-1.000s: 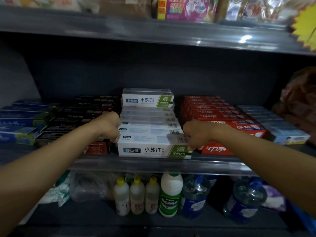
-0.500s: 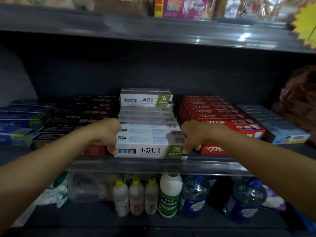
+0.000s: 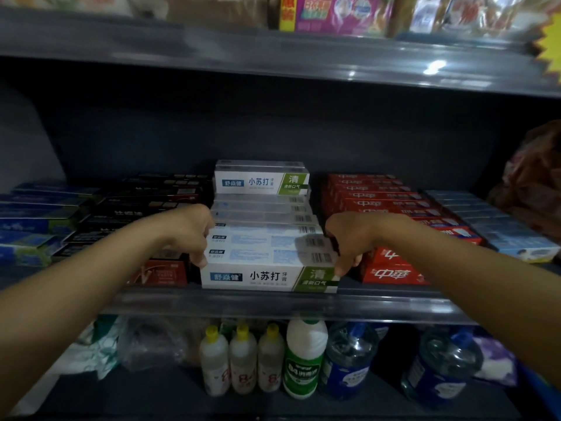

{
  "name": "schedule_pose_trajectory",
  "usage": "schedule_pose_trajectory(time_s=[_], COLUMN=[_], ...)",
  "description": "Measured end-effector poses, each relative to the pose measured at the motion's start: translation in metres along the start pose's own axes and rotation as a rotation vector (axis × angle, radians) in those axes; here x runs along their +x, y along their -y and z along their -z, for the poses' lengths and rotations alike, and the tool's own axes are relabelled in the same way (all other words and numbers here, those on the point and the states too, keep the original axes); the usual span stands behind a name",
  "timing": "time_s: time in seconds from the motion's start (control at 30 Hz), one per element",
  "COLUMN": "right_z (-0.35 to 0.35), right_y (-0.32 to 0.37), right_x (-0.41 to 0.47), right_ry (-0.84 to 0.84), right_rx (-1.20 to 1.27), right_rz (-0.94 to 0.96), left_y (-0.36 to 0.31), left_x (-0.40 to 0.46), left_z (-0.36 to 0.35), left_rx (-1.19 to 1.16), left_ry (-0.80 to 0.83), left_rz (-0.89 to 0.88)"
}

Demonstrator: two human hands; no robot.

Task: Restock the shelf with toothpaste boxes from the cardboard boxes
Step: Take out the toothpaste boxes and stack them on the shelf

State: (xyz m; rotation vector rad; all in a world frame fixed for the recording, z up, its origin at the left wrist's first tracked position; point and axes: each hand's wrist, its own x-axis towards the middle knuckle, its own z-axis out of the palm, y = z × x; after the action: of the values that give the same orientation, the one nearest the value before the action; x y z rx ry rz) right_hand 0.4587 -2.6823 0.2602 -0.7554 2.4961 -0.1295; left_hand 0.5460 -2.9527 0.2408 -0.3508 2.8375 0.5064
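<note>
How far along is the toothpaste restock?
Done: white-and-green toothpaste boxes already fill a row from back to front, beside full red boxes and black boxes. In hand: left hand and right hand grip the ends of the front box at the shelf edge. Left: unclear, no cardboard boxes in view.

Dark shelf point(image 3: 273, 303) with rows of white-green point(image 3: 268, 276), red point(image 3: 391, 270), black point(image 3: 136, 214) and blue toothpaste boxes point(image 3: 27, 226).

Two hands — the left hand point(image 3: 194, 232) and the right hand point(image 3: 349, 238). On the lower shelf, at the bottom centre of the frame, three small yellow-capped bottles point(image 3: 243, 357), one green-labelled white bottle point(image 3: 303, 357) and two large blue-capped water jugs point(image 3: 349, 360) — six containers in all.
</note>
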Motion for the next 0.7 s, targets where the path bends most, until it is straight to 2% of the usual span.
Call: schedule_pose_trajectory(time_s=[0.07,0.13,0.3,0.47,0.57,0.7], right_z=[0.011,0.022,0.041,0.051,0.053,0.053], right_y=[0.003,0.003,0.0,-0.002,-0.008,-0.012], right_x=[0.001,0.007,0.036,0.08,0.113,0.144], right_ry=[0.024,0.011,-0.176,-0.312,-0.377,-0.454], right_rx=[-0.029,-0.033,-0.091,-0.2,-0.095,-0.01], right_rz=[-0.008,-0.034,-0.125,-0.139,-0.102,-0.152], left_y=[0.0,-0.001,-0.006,-0.005,-0.003,0.001], left_x=[0.004,0.014,0.046,0.081,0.099,0.122], left_z=[0.011,0.02,0.033,0.035,0.033,0.033], left_rx=[-0.025,-0.062,-0.068,-0.273,-0.318,-0.336], left_ry=[-0.023,-0.114,-0.295,-0.309,-0.291,-0.318], left_rz=[0.017,0.049,0.089,0.063,0.058,0.071])
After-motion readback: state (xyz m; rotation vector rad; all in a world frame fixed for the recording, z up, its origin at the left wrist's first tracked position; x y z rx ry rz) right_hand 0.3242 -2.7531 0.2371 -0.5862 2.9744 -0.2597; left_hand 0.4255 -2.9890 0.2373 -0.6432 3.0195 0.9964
